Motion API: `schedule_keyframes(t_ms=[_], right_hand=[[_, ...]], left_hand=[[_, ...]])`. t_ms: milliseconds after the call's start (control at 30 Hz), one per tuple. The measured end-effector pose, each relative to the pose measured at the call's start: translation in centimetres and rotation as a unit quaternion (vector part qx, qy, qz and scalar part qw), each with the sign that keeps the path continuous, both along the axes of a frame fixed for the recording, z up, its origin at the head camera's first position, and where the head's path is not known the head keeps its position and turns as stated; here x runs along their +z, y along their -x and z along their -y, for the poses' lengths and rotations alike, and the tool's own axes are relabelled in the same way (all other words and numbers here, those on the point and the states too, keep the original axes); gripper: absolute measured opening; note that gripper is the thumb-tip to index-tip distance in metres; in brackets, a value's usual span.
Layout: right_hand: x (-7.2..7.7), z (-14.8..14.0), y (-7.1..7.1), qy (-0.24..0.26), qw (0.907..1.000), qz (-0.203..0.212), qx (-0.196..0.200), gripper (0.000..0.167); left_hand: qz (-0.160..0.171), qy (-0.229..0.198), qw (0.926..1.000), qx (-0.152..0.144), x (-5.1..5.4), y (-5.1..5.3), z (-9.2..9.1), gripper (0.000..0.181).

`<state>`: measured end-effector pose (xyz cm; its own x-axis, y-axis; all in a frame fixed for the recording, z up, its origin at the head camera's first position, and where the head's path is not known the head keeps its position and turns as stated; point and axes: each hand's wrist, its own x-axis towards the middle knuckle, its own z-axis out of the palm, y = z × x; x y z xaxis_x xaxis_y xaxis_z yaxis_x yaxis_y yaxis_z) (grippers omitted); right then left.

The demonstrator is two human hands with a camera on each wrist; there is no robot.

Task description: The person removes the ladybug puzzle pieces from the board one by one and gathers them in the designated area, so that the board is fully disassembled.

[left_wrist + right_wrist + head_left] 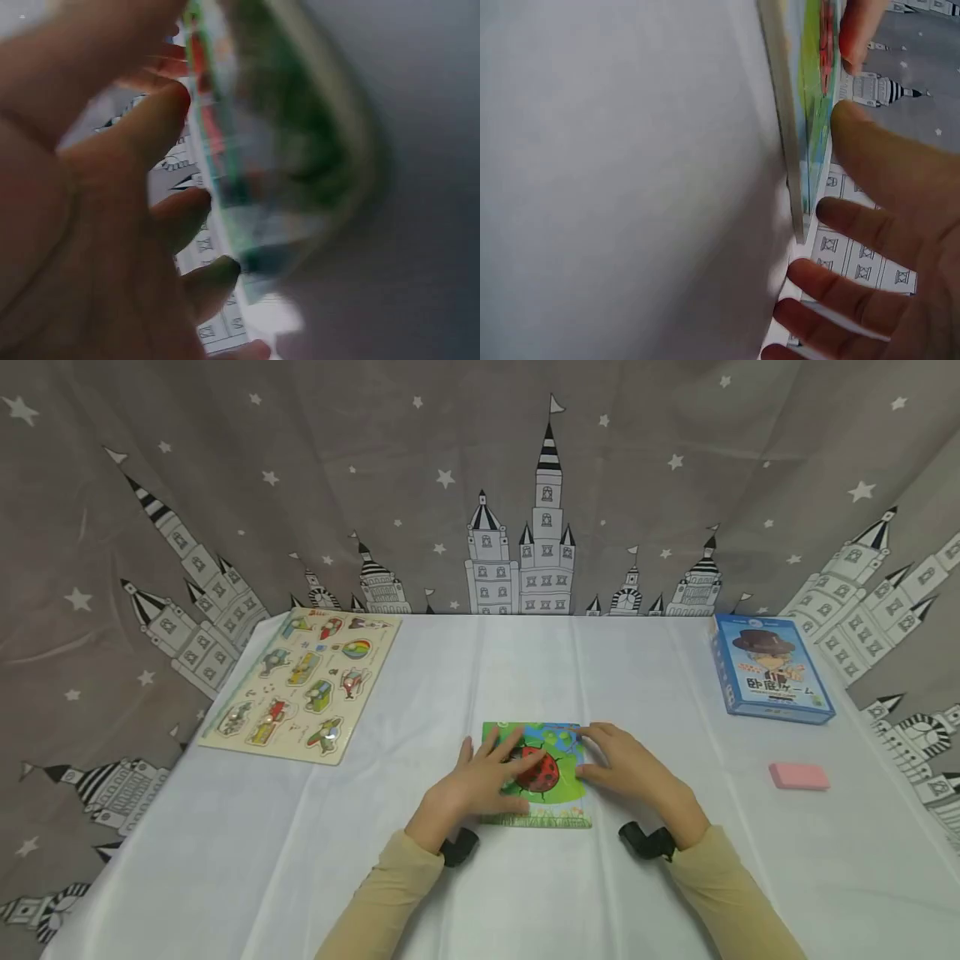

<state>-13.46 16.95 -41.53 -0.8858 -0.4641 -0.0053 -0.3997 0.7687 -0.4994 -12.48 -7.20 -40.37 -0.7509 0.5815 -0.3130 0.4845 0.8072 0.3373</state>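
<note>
A small square ladybug puzzle board (558, 817) lies flat at the middle of the white table, a red ladybug on green and blue. My left hand (480, 785) is spread over its left half, fingers apart, and covers part of the picture. Along the right edge, my right hand (630, 762) has its thumb and fingertips at the board's side and top corner. In the left wrist view the left fingertips rest on or just above the board (300, 142); contact is hard to tell. The right wrist view shows the right hand (885, 247) with fingers spread beside the board's edge (787, 127).
A larger wooden picture puzzle (300, 689) lies at the back left. At the back right is a blue box (772, 668) with a hat-wearing figure, and a pink block (799, 777) lies in front of it. A grey castle-print curtain (480, 468) hangs behind the table.
</note>
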Motion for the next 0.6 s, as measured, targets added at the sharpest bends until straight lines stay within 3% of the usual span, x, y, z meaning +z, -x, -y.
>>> schedule_keyframes(t_ms=[200,600], right_hand=[[-0.8,1.1,0.9,-0.043,0.9987,-0.028,-0.004,0.052],[-0.5,1.5,1.5,-0.055,0.9984,-0.003,-0.016,0.052]], left_hand=[[0.032,0.047,0.9984,-0.008,-1.0,-0.1,-0.1,0.084],[0.037,0.054,0.9979,0.0,-1.5,0.1,-0.1,0.086]])
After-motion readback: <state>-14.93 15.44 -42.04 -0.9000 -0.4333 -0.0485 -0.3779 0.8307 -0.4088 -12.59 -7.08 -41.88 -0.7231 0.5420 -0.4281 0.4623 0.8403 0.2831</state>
